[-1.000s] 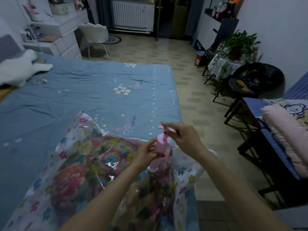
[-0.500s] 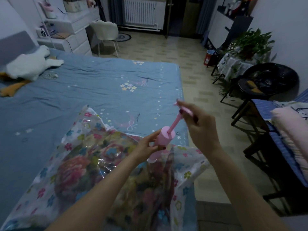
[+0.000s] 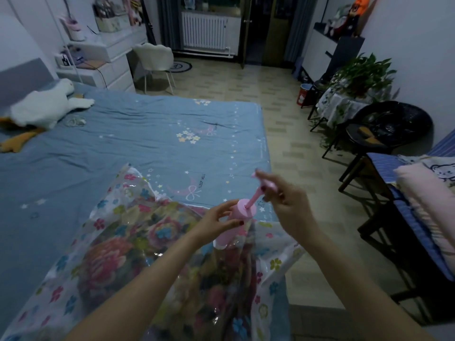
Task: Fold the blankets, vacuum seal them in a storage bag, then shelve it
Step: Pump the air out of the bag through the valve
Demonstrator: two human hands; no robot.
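1. Since a second ago, the right hand (image 3: 288, 205) has drawn the pump's handle (image 3: 267, 183) up and away from the barrel, so the thin pink rod (image 3: 253, 199) now shows between them; half a second ago it stood at much the same height.
2. Head view, hands: the left hand (image 3: 216, 223) curls its fingers and thumb round the pink hand pump (image 3: 237, 219), holding the barrel upright but slightly tilted. The right hand grips the handle at the top of the rod, fingers closed over it.
3. Head view, task things: the pump's lower end meets the storage bag (image 3: 118, 247), a clear plastic bag printed with small flowers. It lies on the near right part of the bed (image 3: 138, 143), its right corner hanging over the bed's edge. Inside it the folded blankets (image 3: 138, 242) show through with a large floral pattern.
4. Head view, surroundings: a white plush toy (image 3: 46, 107) lies near the head of the bed at far left. A white chair (image 3: 154, 57) stands beyond the bed beside a white dresser (image 3: 108, 67). On the right, a potted plant (image 3: 362, 75) sits on a small covered table, a dark round chair (image 3: 389, 126) is nearer, and folded bedding (image 3: 428, 188) rests at the right edge.
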